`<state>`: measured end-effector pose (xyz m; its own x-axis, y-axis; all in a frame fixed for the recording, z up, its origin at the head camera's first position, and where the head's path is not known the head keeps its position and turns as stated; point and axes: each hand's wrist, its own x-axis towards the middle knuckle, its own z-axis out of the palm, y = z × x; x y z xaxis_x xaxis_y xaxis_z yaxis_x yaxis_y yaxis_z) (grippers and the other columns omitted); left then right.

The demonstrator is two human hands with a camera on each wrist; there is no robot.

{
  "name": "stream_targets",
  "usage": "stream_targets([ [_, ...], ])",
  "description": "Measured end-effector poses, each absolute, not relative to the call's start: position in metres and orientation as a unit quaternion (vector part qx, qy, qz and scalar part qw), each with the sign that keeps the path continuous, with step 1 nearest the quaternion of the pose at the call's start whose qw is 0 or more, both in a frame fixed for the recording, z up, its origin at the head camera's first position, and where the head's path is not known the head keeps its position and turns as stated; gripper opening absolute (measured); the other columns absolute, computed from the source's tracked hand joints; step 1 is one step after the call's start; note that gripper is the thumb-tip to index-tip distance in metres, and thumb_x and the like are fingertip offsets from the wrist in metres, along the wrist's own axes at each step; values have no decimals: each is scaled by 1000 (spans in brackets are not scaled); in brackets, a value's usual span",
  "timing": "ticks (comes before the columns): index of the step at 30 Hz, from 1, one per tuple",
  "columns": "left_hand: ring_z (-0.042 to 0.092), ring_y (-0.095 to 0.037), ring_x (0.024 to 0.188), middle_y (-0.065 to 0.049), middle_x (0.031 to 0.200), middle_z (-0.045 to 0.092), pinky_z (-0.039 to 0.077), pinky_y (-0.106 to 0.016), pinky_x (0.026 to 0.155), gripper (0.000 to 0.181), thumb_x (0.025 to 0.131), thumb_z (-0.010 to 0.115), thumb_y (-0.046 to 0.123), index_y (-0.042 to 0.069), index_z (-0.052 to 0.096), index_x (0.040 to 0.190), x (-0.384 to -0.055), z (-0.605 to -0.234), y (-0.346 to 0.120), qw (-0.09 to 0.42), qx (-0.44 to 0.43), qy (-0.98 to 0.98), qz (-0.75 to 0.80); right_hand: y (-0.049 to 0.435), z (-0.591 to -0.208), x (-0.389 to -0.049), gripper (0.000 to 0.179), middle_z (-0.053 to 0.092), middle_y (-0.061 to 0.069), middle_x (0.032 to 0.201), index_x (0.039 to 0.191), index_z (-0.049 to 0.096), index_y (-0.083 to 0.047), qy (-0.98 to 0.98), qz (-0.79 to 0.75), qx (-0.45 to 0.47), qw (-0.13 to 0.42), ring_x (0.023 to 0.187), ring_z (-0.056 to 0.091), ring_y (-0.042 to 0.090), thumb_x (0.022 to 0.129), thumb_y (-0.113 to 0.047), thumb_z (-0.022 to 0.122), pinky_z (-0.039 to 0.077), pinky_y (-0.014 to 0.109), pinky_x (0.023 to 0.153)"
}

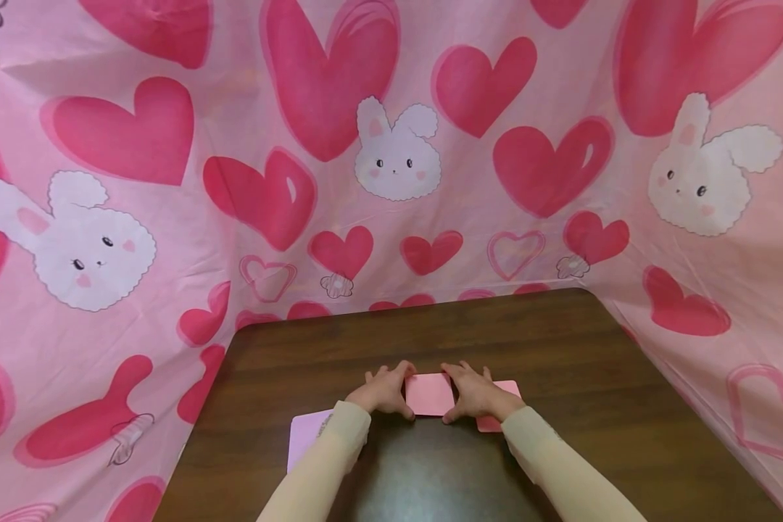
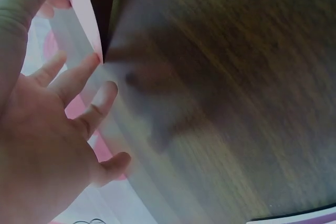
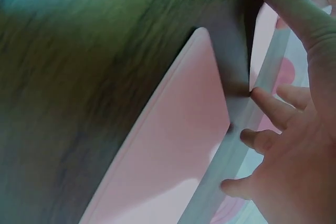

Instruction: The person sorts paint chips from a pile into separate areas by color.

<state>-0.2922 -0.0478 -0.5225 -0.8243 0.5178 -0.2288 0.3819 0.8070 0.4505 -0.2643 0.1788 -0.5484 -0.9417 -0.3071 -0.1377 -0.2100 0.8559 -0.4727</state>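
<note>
A light pink square sheet [image 1: 429,394] lies between my two hands in the head view. My left hand [image 1: 386,390] holds its left side, thumb at the near corner and index finger at the far one. On the opposite side my right hand [image 1: 476,392] grips the two right corners the same way. In the left wrist view the sheet [image 2: 87,17] appears nearly edge-on, tilted over a dark gap, with the other fingers spread. A deeper pink piece with rounded corners [image 3: 173,129] lies flat beneath the right hand, partly hidden by it in the head view.
A lilac piece [image 1: 305,437] lies on the dark wooden table [image 1: 287,355] to the left, partly covered by the left sleeve. Pink cloth [image 1: 235,109] printed with hearts and rabbits hangs behind and on both sides of the table.
</note>
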Motion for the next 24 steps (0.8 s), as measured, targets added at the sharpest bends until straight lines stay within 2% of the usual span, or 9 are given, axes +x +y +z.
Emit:
stream_targets([
  [12,44,-24,111,1,126,57,24,-56,95,74,70,86,33,22,43,129,-295,-524,-56,187,254,926,205,172,-541,-268,110,46,6,145,144,42,-12,957,-228,-140,115,138,29,41,53,-51,91,9,78,98],
  [17,43,-23,110,2,125,57,26,-53,94,77,66,88,33,23,43,128,-294,-525,-56,181,249,929,204,169,-540,-266,109,48,8,142,144,43,-13,961,-212,-141,112,135,35,40,52,-49,91,10,79,97],
  [24,42,-23,102,3,107,60,29,-50,87,81,56,93,29,24,45,122,-293,-527,-50,166,238,937,193,165,-540,-266,108,49,11,139,142,45,-15,960,-212,-147,103,130,37,43,50,-44,94,8,80,96],
])
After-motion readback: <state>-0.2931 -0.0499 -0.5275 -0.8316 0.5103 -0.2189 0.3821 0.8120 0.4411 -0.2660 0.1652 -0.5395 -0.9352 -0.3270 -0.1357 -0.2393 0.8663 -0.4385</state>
